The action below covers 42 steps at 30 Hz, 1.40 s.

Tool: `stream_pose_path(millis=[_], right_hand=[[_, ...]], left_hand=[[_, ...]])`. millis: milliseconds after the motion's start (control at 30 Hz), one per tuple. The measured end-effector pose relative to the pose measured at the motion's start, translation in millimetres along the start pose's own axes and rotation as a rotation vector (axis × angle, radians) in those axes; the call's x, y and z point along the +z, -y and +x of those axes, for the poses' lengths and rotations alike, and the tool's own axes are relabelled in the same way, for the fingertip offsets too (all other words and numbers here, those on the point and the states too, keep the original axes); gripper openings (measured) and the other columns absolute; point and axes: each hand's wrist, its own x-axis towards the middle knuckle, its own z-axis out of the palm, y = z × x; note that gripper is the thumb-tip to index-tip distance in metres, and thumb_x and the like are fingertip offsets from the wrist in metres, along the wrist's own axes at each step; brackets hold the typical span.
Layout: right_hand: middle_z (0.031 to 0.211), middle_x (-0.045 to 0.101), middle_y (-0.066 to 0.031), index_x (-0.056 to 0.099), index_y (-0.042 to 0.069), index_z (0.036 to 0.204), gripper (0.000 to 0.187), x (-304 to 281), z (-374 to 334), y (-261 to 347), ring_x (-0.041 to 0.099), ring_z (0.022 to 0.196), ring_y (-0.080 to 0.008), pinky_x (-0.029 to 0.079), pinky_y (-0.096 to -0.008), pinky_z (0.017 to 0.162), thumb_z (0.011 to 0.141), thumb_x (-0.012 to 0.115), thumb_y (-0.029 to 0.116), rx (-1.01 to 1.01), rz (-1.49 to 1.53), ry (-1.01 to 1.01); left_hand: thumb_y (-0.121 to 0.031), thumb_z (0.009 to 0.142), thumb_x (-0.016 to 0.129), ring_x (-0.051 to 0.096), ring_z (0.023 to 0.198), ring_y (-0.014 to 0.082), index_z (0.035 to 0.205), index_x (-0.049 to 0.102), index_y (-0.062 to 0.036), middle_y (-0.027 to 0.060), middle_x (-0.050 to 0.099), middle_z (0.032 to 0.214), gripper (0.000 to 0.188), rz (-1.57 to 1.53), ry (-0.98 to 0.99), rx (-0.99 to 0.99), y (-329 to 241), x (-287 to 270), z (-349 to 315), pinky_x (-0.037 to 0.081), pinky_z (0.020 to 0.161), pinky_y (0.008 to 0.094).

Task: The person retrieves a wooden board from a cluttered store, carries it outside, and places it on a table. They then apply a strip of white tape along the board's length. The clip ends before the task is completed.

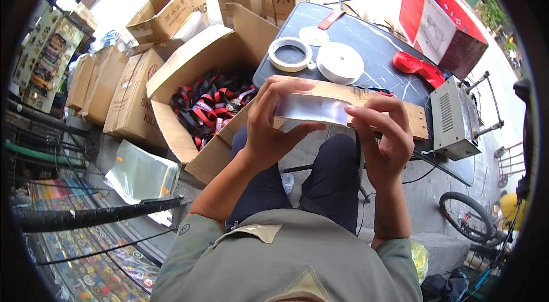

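Note:
Before me, my left hand [272, 122] grips a wide roll of shiny, see-through tape [313, 109], fingers over its top edge and thumb beneath. My right hand [384, 136] is bent at the roll's right end, its fingertips touching the tape there; whether a loose end is pinched between them I cannot tell. Behind the roll lies a wooden board [416, 120] along the near edge of the dark marbled table [382, 53]. A small tool with dark and red parts [377, 90] rests by the board, partly hidden by my right hand.
On the table are a cream tape roll [273, 61], a white ribbon roll [340, 64] and red ribbon [407, 62]. A grey metal device [452, 122] stands at the right edge. An open carton [177, 125] of black-and-red straps sits left, and a red-and-white box [440, 25] stands far right.

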Motion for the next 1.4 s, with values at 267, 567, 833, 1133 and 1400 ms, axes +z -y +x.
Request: stream_pose_path(millis=[267,567,833,1133,1400], right_hand=[[0.086,0.063,-0.0027,0.078,0.016,0.099,0.033,8,9,6,0.059,0.077,-0.0144,0.044,-0.0283,0.069,0.068,0.082,0.004,-0.101,-0.007,0.088],[0.082,0.059,-0.0013,0.078,0.016,0.097,0.031,-3,2,35,0.059,0.076,-0.0146,0.041,-0.0289,0.072,0.067,0.084,0.009,-0.025,0.028,0.263],[0.083,0.063,0.0013,0.078,0.015,0.094,0.032,-8,0,49,0.059,0.074,-0.0125,0.037,-0.0282,0.071,0.065,0.085,0.005,0.004,0.153,0.317],[0.105,0.063,-0.0095,0.079,0.016,0.092,0.022,-10,18,51,0.059,0.101,-0.0248,0.043,-0.0393,0.091,0.071,0.080,0.022,-0.109,-0.051,0.378],[0.117,0.061,-0.0003,0.075,0.027,0.105,0.034,8,12,56,0.054,0.116,-0.0239,0.025,-0.0462,0.111,0.072,0.078,0.020,-0.165,-0.262,0.626]], left_hand=[[-0.021,0.062,0.094,0.063,0.101,0.0210,0.118,0.062,-0.0047,0.0099,0.066,0.110,0.066,0.038,0.015,0.014,-21,-21,-11,0.052,0.082,0.0320],[-0.018,0.055,0.097,0.063,0.101,0.0149,0.133,0.056,0.0016,0.0082,0.066,0.111,0.091,-0.515,0.175,-0.155,-7,-25,-28,0.050,0.086,0.0280],[-0.027,0.053,0.097,0.061,0.092,0.0128,0.140,0.048,0.0019,0.0080,0.064,0.101,0.104,-1.117,0.241,-0.334,20,-18,-46,0.047,0.079,0.0258],[-0.019,0.051,0.098,0.060,0.088,0.0099,0.140,0.047,0.0049,0.0045,0.063,0.096,0.106,-0.877,0.327,-0.294,1,-35,-34,0.045,0.077,0.0228],[-0.012,0.059,0.096,0.063,0.104,0.0133,0.119,0.060,-0.0029,0.0066,0.066,0.111,0.070,-0.690,0.564,-0.403,-20,-57,-40,0.053,0.087,0.0296]])
